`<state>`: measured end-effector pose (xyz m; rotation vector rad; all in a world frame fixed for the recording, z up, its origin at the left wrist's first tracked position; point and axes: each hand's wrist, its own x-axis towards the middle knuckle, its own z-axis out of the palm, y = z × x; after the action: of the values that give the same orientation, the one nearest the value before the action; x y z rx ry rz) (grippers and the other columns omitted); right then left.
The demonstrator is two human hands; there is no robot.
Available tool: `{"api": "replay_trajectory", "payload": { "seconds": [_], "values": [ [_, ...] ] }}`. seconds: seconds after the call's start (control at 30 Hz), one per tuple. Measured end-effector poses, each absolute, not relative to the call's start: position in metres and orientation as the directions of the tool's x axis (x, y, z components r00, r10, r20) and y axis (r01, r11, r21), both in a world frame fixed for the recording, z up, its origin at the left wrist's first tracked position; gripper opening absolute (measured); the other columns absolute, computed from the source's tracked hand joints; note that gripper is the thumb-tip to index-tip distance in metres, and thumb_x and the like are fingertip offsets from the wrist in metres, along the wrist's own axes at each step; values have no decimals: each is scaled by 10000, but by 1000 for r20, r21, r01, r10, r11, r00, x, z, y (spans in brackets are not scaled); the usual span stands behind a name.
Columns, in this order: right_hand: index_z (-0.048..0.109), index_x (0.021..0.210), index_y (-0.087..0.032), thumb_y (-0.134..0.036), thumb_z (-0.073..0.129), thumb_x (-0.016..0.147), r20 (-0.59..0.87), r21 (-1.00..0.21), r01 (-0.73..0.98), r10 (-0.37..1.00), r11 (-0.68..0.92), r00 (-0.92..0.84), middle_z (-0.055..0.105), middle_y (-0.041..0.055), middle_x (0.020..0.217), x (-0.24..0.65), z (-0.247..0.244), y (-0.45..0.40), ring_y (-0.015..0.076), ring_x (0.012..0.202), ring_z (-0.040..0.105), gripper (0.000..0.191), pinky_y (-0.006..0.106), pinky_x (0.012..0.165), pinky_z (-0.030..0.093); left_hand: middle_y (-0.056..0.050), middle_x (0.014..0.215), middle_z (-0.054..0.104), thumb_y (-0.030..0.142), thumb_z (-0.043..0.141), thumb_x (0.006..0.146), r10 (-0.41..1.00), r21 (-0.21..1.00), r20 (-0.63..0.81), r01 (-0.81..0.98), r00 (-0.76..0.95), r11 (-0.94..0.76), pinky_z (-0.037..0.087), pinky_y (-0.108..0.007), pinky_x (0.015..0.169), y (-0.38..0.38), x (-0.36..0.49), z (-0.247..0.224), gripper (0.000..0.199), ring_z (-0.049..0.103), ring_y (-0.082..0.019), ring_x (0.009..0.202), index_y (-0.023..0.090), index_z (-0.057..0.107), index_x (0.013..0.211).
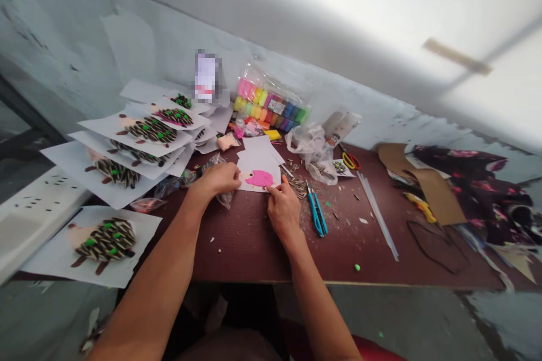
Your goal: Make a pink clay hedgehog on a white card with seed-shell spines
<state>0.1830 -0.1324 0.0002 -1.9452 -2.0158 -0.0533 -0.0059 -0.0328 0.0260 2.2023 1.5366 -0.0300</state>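
A white sheet of paper (247,186) lies in front of me, bearing a bright pink clay hedgehog body (261,178) with a pale, dark-eyed head. At the sheet's left edge, my left hand (221,177) is closed, fingers bent together on the paper. My right hand (284,208) rests by the lower right of the pink shape, thumb and index finger apart, touching the paper's edge. Its other fingers are partly hidden. More white paper (258,149) lies just behind. Striped seed shells (299,187) are scattered right of the sheet, beside a teal utility knife (317,213).
Finished hedgehog pictures (146,130) are stacked at left, near a white power strip (38,203). Behind stand coloured clay packs (271,104) and a plastic bag (315,152). Scissors (350,160), clear glue sticks (379,217), a yellow glue gun (421,207) and cardboard (438,194) lie right.
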Motion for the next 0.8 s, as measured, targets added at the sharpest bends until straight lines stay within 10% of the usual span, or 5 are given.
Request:
{"api": "replay_trajectory", "payload": {
  "seconds": [0.27,0.8],
  "values": [
    [784,1073,-236,-122,524,939,205,-69,989,972,133,-117,653,65,908,179,3,-133,196,904,616,314,361,1074,428,-117,968,776,293,557,787,885,342,-266,895,383,-285,493,-312,757,-33,-7,26,227,711,-281,933,208,749,875],
    [758,1144,-213,-126,519,940,198,-49,993,975,111,-100,655,92,950,178,3,-136,207,921,608,326,331,946,468,-99,968,779,298,592,757,877,340,-291,898,382,-278,475,-305,731,-33,-6,28,202,710,-276,922,219,743,865]
  ]
}}
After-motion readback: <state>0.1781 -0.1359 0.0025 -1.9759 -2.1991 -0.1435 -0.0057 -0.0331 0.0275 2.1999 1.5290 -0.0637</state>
